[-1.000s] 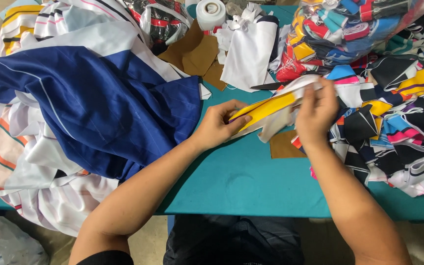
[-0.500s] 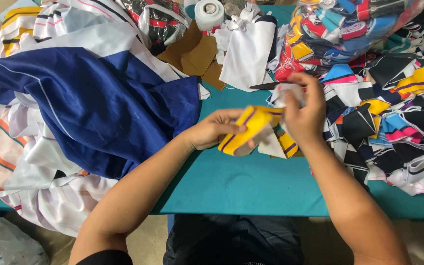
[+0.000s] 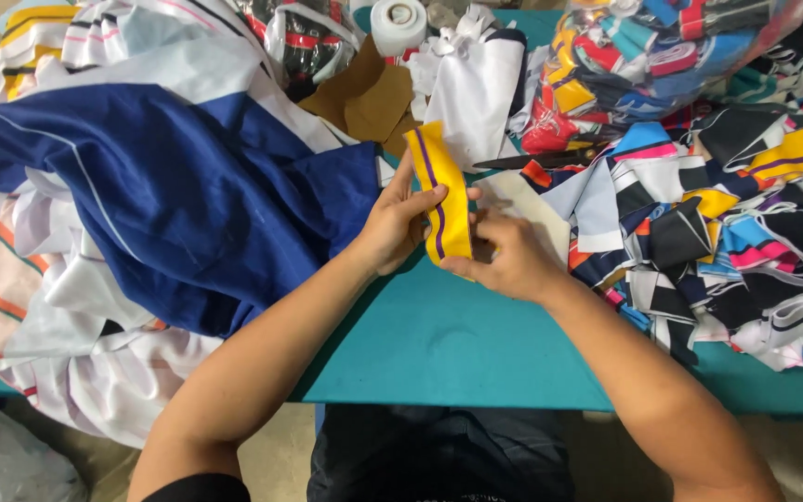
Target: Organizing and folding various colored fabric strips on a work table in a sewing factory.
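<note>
The lower end of the yellow strip (image 3: pixel 441 197) is hidden behind the right hand (image 3: pixel 504 256), whose fingertips are tucked out of sight beneath it. Left of the strip, the blue garment (image 3: pixel 169 186) covers most of the striped white cloth (image 3: pixel 67 307), which runs off the left edge. Above and right of the strip, the clear bag of scraps (image 3: pixel 662 56) is cut off at the top, and the scissors (image 3: pixel 536 158) are partly buried

yellow fabric strip (image 3: pixel 440 195) with a purple, perhaps dark blue, stripe; navy garment (image 3: pixel 169 186); teal table (image 3: pixel 476 344); white tape roll (image 3: pixel 399 23); brown paper pieces (image 3: pixel 369 98).
</note>
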